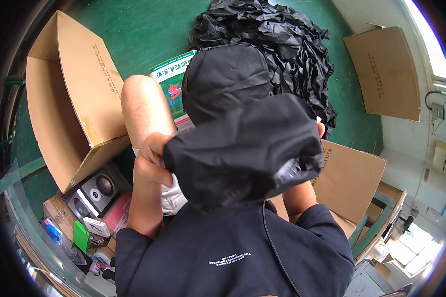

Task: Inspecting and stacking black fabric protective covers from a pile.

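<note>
A black fabric piece point(243, 148), soft and pouch-like, is stretched between my two hands above my lap; its lower edge is blurred. My left hand point(153, 159) is closed around its left edge, thumb and fingers bent. At the right edge, my right hand point(321, 129) is mostly hidden behind the cloth; only a bit of finger shows, curled at the rim. Just beyond lies another black fabric piece point(225, 74), smooth with a rounded top edge, over a green and white printed box or pack point(171, 74).
A big heap of crumpled black fabric point(302, 54) covers the green floor point(129, 29) ahead. An open cardboard box point(77, 94) stands left, above a speaker-like box point(101, 188) and clutter. Cardboard pieces point(349, 178) lie right, with another carton point(386, 74) by the wall.
</note>
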Demonstrator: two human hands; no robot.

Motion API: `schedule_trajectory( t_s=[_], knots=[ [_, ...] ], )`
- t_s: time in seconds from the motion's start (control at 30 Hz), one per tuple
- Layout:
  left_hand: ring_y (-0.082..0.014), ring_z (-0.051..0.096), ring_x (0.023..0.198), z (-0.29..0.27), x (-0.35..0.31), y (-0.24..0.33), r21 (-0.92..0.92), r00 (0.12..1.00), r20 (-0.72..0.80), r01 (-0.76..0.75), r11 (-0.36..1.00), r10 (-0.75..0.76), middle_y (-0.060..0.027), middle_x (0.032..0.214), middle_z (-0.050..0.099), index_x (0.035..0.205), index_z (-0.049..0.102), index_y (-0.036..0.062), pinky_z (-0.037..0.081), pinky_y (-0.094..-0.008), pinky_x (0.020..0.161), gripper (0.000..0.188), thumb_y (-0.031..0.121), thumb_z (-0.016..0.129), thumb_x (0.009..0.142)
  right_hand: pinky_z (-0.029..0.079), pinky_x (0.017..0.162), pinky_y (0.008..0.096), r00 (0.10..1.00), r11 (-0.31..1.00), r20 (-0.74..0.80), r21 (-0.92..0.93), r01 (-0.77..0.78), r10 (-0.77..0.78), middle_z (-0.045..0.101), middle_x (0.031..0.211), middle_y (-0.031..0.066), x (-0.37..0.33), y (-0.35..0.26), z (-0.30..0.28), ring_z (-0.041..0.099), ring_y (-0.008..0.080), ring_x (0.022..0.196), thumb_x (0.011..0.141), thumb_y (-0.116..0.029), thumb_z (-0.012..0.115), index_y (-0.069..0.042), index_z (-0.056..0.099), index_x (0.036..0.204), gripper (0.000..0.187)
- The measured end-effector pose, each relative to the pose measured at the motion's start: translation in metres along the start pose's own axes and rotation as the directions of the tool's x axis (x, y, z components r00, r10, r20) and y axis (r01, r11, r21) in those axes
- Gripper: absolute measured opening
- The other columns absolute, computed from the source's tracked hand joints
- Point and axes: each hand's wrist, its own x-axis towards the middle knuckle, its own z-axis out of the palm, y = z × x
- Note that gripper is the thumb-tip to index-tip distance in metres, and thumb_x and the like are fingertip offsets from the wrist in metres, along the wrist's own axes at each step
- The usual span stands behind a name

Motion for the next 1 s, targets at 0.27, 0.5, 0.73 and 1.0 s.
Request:
schedule_trajectory(
  t_s=[0.27,0.5,0.73,1.0],
  knots=[
    [-0.0334,0.060,0.118,-0.024,-0.013,-0.009,-0.131,0.946,-0.320,-0.102,0.986,0.055,-0.0236,0.129,0.059,0.129,0.052,-0.0082,0.047,-0.0437,0.102,0.046,0.018,0.063,0.093,0.037,0.110,0.0569,0.918,0.906,0.396,-0.400,0.142,0.031,0.050,0.140,0.0241,0.024,-0.026,0.014,0.050,0.0407,0.129,0.103,-0.039,0.036,0.003,0.041,0.142,0.058],
    [-0.0320,0.050,0.131,-0.024,0.031,-0.006,-0.176,0.935,-0.353,-0.023,0.984,-0.041,-0.0209,0.140,0.051,0.139,0.043,-0.0059,0.037,-0.0461,0.112,0.042,0.011,0.047,0.101,0.043,0.107,0.0492,0.921,0.907,0.371,-0.419,0.048,0.122,0.052,0.138,0.0239,0.081,-0.019,0.076,0.055,0.0359,0.125,0.107,-0.031,0.030,0.003,0.041,0.142,0.050],
    [-0.0278,0.051,0.130,-0.050,0.078,0.003,-0.246,0.915,-0.399,-0.035,0.969,-0.068,-0.0145,0.139,0.055,0.137,0.048,-0.0014,0.036,-0.0455,0.113,0.040,0.020,0.039,0.105,0.051,0.101,0.0435,0.913,0.852,0.333,-0.523,-0.029,0.236,0.061,0.127,0.0189,0.158,-0.033,0.103,0.063,0.0288,0.113,0.105,-0.019,0.037,0.001,0.051,0.134,0.038],
    [-0.0280,0.058,0.121,-0.118,0.077,-0.014,-0.179,0.612,-0.768,0.081,0.981,-0.191,-0.0142,0.130,0.062,0.128,0.057,0.0019,0.041,-0.0462,0.108,0.037,0.025,0.039,0.105,0.059,0.087,0.0369,0.965,0.538,-0.109,-0.812,-0.226,0.241,0.067,0.114,0.0162,0.215,-0.060,0.083,0.069,0.0231,0.098,0.099,-0.008,0.049,0.007,0.056,0.123,0.029]
  ],
)
